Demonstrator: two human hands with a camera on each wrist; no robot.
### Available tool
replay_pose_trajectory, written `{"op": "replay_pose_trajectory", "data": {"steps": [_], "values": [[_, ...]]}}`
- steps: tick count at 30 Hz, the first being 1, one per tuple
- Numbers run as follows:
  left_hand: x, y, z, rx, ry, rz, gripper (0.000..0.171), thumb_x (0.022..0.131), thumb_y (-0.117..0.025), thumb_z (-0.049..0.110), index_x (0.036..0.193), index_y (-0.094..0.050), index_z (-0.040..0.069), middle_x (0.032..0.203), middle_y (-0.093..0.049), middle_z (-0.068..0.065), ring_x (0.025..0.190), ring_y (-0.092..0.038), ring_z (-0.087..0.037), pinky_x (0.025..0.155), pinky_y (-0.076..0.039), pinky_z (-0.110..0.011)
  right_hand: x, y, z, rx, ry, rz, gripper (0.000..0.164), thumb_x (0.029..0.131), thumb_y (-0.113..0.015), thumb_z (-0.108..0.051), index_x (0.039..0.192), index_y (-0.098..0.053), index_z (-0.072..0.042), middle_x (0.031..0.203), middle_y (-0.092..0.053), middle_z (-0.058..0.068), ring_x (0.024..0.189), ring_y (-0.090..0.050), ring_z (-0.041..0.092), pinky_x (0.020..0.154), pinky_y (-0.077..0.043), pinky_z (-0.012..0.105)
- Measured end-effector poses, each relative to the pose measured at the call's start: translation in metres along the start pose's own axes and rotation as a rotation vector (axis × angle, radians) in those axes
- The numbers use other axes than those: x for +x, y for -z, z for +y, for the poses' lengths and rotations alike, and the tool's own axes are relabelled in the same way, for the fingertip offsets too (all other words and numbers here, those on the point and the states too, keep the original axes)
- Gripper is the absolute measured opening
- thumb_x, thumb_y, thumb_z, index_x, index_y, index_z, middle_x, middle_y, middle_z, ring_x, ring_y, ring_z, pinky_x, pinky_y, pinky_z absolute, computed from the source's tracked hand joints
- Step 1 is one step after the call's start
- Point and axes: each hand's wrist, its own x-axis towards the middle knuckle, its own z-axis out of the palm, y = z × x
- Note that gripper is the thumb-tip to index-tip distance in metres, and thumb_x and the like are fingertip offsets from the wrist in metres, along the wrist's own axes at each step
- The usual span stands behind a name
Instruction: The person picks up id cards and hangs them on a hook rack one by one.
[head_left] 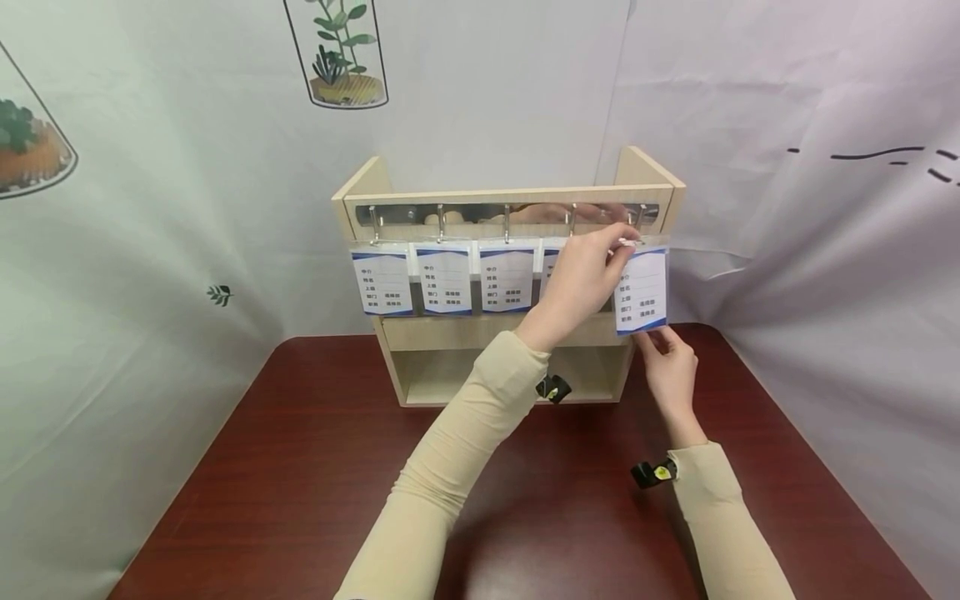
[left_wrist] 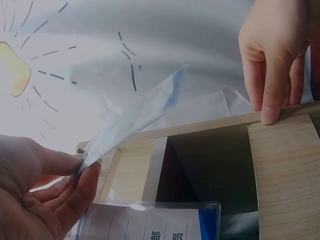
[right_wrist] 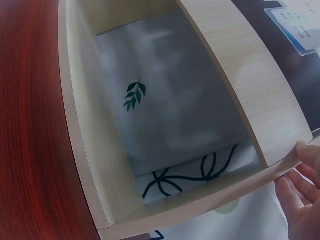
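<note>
My left hand [head_left: 576,273] is at the right end of a hook rail [head_left: 474,214], pinching the top of an ID badge in a clear sleeve [head_left: 642,292]. In the left wrist view the badge [left_wrist: 137,117] tilts out from the thumb and fingers of that hand [left_wrist: 55,182]. Whether its top is on the last hook is hidden by the fingers. Below the badge, my right hand [head_left: 670,367] grips the right side panel of the wooden rack [head_left: 495,333]. In the right wrist view the thumb [right_wrist: 309,152] rests on the front and the fingers lie along the outer side.
Several similar badges [head_left: 507,279] hang in a row from the other hooks. The rack has an open lower compartment [head_left: 442,371] and stands on a dark red table [head_left: 300,475]. White printed cloth [head_left: 495,92] surrounds the table at the back and sides.
</note>
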Motion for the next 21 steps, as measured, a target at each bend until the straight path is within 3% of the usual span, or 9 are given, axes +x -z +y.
{"op": "replay_pose_trajectory", "data": {"steps": [4, 7, 13, 21], "values": [[-0.0019, 0.0007, 0.0009, 0.05, -0.019, -0.023, 0.022, 0.1, -0.062, 0.008, 0.12, -0.069, 0.01, 0.102, -0.075, -0.005, 0.074, -0.062, -0.009, 0.066, -0.045, -0.018, -0.0007, -0.0005, -0.0002, 0.028, -0.02, -0.001, 0.041, 0.095, -0.07, -0.044, 0.115, -0.074, -0.008, 0.105, -0.075, 0.013, 0.082, -0.06, -0.007, 0.071, -0.044, 0.014], [-0.0026, 0.0003, 0.0008, 0.09, -0.035, -0.025, 0.023, 0.1, -0.062, 0.009, 0.122, -0.069, 0.011, 0.102, -0.074, -0.006, 0.083, -0.065, -0.011, 0.072, -0.048, -0.02, -0.0007, -0.0007, -0.0005, 0.043, -0.033, 0.002, 0.047, 0.094, -0.07, -0.045, 0.122, -0.073, -0.008, 0.11, -0.074, 0.013, 0.086, -0.059, -0.011, 0.075, -0.045, 0.012], [-0.0033, -0.0007, -0.0002, 0.134, -0.04, -0.029, 0.025, 0.101, -0.062, 0.01, 0.125, -0.068, 0.012, 0.112, -0.073, -0.009, 0.097, -0.069, -0.019, 0.081, -0.052, -0.026, -0.0002, -0.0007, -0.0006, 0.045, -0.028, 0.004, 0.046, 0.094, -0.07, -0.045, 0.124, -0.072, -0.01, 0.112, -0.074, 0.011, 0.087, -0.059, -0.013, 0.077, -0.044, 0.012], [-0.0043, -0.0032, -0.0025, 0.165, -0.027, -0.037, 0.03, 0.099, -0.063, 0.009, 0.128, -0.067, 0.015, 0.115, -0.073, -0.008, 0.102, -0.068, -0.02, 0.086, -0.053, -0.029, -0.0012, -0.0005, 0.0002, 0.061, -0.016, 0.006, 0.044, 0.095, -0.07, -0.042, 0.123, -0.072, -0.008, 0.109, -0.075, 0.013, 0.085, -0.058, -0.013, 0.074, -0.044, 0.011]]}}
